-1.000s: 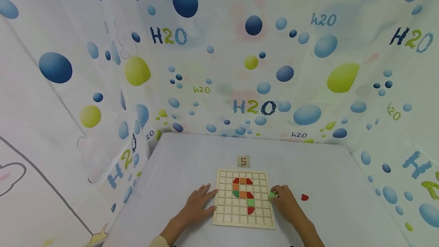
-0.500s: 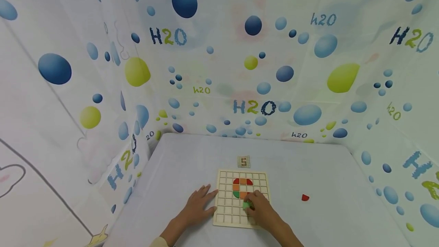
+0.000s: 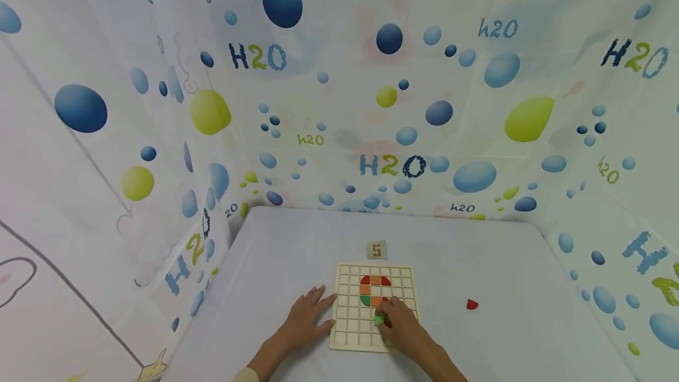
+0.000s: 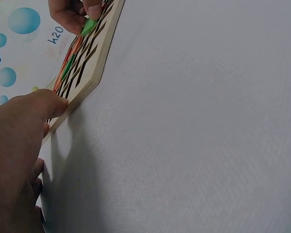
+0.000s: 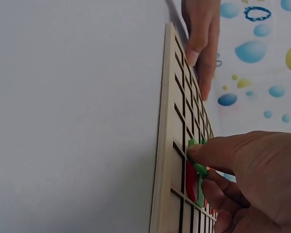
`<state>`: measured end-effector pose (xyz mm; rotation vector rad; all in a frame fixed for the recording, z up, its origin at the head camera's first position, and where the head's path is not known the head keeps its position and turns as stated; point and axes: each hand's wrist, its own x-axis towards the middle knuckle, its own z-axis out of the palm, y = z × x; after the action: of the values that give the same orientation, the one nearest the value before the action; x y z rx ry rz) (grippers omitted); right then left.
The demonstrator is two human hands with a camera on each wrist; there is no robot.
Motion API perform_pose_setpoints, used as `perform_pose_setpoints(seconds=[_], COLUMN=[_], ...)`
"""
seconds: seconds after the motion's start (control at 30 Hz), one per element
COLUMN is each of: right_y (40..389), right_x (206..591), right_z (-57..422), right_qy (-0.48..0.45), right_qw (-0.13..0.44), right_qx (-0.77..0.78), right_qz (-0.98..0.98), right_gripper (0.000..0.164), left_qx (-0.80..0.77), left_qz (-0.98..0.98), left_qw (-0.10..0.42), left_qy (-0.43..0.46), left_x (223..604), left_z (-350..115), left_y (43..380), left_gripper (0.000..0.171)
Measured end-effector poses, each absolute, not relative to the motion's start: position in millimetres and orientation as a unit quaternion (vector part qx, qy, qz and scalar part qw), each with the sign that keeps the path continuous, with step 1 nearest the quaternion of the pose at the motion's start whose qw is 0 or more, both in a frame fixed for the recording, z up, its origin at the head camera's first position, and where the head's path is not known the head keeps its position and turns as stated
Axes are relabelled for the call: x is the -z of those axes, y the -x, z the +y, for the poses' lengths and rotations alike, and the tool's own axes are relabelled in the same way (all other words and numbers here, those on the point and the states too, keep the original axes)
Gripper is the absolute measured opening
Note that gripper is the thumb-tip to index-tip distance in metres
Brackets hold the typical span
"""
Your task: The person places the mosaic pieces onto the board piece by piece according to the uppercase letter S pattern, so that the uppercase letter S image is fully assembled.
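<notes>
A wooden grid board (image 3: 347, 338) lies on the table, with red, orange and green tiles set in an S-like curve. My right hand (image 3: 403, 326) pinches a light green tile (image 3: 379, 319) between thumb and fingers, low over the board's middle cells. In the right wrist view that tile (image 5: 199, 167) tilts over the grid, beside a red rounded tile (image 5: 191, 180). My left hand (image 3: 306, 320) has its fingers spread, with the fingertips and thumb touching the board's left edge. The right hand covers the lower right part of the curve.
Beyond the board lies a small card (image 3: 376, 250) printed with an S-shaped figure. To the right, a red quarter-round tile (image 3: 472, 305) rests on the white tabletop (image 3: 520, 276). A bubble-printed curtain (image 3: 339, 105) rises at the back and sides.
From beside the board's right edge, my right hand has moved left with the green tile over the board, then shifted only slightly. The left hand has stayed in place.
</notes>
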<state>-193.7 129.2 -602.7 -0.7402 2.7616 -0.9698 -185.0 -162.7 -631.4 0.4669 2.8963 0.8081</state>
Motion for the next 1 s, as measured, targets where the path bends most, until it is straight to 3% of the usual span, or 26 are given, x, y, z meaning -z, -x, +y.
perform_pose_setpoints(seconds=[0.37,1.0], right_y=[193.2,185.7], right_x=[602.2,603.0], right_z=[128.2,129.9], right_qy=[0.258,0.281], right_qw=[0.081,0.035], right_qx=[0.319,0.281], right_qz=[0.909,0.917], right_gripper=[0.016,0.013], left_qx=[-0.262,-0.26], left_qz=[0.952,0.952], left_qw=[0.045,0.039], left_qy=[-0.149,-0.159], left_x=[637.6,635.0], left_z=[-162.0,-162.6], left_y=[186.2,185.8], left_gripper=[0.06,0.061])
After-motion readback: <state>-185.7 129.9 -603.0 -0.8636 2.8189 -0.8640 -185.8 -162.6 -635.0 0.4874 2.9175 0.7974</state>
